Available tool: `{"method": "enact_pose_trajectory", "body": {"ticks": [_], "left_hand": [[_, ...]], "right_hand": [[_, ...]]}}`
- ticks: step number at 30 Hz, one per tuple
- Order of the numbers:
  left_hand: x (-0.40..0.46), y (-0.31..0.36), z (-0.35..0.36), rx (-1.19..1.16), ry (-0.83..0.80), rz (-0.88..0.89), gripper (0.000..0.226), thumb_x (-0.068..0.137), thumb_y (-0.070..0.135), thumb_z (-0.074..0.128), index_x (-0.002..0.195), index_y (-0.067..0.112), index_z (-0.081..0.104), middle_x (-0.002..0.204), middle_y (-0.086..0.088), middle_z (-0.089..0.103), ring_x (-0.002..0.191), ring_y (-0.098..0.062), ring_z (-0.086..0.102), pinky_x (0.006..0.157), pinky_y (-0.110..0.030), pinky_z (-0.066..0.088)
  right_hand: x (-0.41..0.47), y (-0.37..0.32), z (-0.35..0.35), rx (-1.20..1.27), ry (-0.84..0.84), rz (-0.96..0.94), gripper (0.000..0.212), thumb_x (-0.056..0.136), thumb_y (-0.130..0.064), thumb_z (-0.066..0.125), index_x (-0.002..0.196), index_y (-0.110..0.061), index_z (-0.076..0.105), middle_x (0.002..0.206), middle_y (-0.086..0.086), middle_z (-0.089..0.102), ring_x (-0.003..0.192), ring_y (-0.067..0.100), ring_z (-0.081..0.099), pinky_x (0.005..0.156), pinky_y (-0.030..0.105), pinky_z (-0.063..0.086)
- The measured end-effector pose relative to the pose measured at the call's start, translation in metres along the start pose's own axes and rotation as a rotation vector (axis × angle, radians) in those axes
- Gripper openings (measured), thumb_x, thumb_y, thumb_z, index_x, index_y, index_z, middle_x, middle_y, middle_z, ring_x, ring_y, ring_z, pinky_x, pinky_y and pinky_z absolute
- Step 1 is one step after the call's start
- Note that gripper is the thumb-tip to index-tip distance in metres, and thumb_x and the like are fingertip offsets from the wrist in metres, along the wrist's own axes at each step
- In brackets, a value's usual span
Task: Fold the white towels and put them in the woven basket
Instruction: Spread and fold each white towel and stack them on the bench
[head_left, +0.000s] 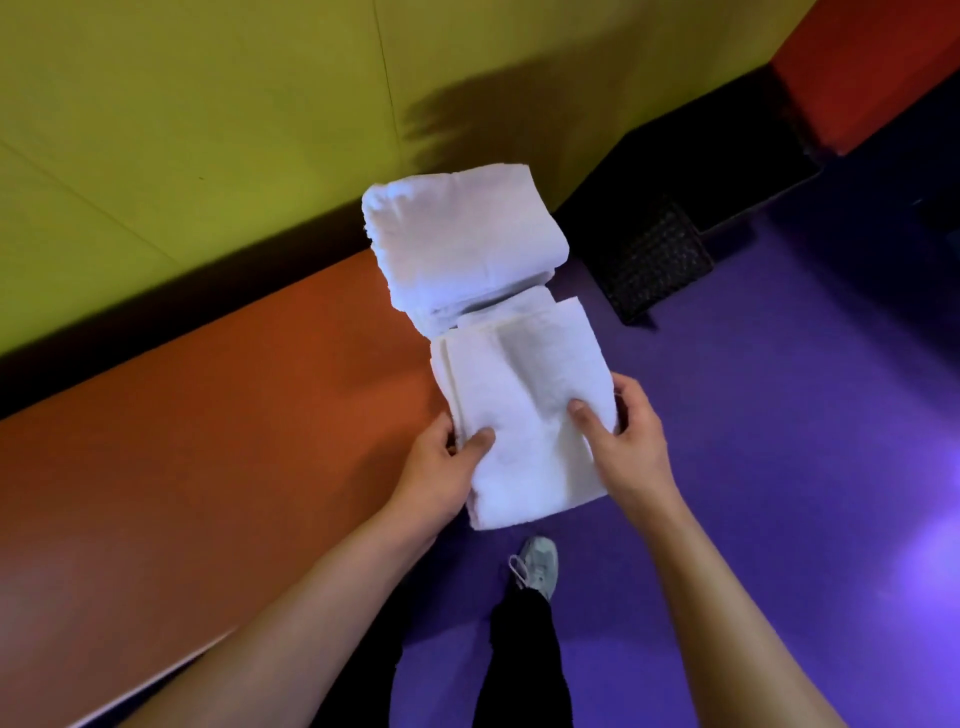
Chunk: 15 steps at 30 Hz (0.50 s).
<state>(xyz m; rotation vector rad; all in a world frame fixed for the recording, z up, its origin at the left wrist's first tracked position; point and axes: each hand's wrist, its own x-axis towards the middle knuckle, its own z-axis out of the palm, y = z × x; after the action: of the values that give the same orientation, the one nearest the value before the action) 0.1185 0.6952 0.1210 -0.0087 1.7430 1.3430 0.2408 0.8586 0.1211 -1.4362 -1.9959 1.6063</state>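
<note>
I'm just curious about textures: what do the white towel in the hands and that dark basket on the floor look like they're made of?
The folded towel, held by the left hand and right hand, looks like soft cotton terry: matte, fuzzy, thick rounded folds. The woven basket looks like dark wicker or plastic rattan, with a crisscross weave; the dim light leaves that open.

text: none readable | labels, brands, numbers, signs: none — towels, table, wall and floor all look plain

Folded white towel (524, 410) held beside stacked folded towels (462, 239).
</note>
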Motion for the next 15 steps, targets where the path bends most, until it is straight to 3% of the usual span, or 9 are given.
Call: {"method": "enact_pose_trajectory", "body": {"ticks": [4, 8, 12, 15], "left_hand": [[0.038, -0.015, 0.023, 0.039, 0.121, 0.017, 0.017, 0.096, 0.022, 0.068, 0.110, 0.031, 0.066, 0.104, 0.010, 0.076, 0.097, -0.009, 0.072, 0.084, -0.029, 0.058], [0.065, -0.042, 0.039, 0.178, 0.373, -0.068, 0.028, 0.090, 0.031, 0.073, 0.110, 0.032, 0.055, 0.106, 0.007, 0.071, 0.097, -0.014, 0.070, 0.089, -0.038, 0.056], [0.061, -0.049, 0.047, 0.203, 0.446, 0.005, 0.059, 0.088, 0.036, 0.075, 0.136, 0.042, 0.043, 0.107, 0.015, 0.068, 0.094, -0.004, 0.068, 0.083, -0.029, 0.055], [0.058, -0.056, 0.052, 0.137, 0.413, 0.021, 0.070, 0.087, 0.019, 0.076, 0.141, 0.042, 0.039, 0.114, 0.013, 0.068, 0.101, -0.005, 0.069, 0.092, -0.035, 0.056]], "right_hand": [[0.054, 0.018, -0.004, -0.068, -0.052, -0.036, 0.042, 0.092, -0.036, 0.071, 0.130, -0.039, 0.052, 0.116, -0.021, 0.066, 0.101, -0.002, 0.063, 0.087, 0.031, 0.054], [0.088, 0.039, -0.003, -0.238, -0.171, -0.032, 0.076, 0.093, -0.043, 0.067, 0.151, -0.054, 0.020, 0.140, -0.008, 0.047, 0.121, 0.010, 0.054, 0.093, 0.039, 0.051], [0.089, 0.044, -0.009, -0.253, -0.224, -0.177, 0.070, 0.098, -0.039, 0.061, 0.149, -0.061, 0.019, 0.137, -0.015, 0.042, 0.104, -0.003, 0.053, 0.088, 0.037, 0.052], [0.095, 0.051, -0.012, -0.192, -0.276, -0.130, 0.065, 0.097, -0.040, 0.061, 0.145, -0.063, 0.025, 0.138, -0.016, 0.051, 0.120, 0.005, 0.054, 0.096, 0.045, 0.053]]}}
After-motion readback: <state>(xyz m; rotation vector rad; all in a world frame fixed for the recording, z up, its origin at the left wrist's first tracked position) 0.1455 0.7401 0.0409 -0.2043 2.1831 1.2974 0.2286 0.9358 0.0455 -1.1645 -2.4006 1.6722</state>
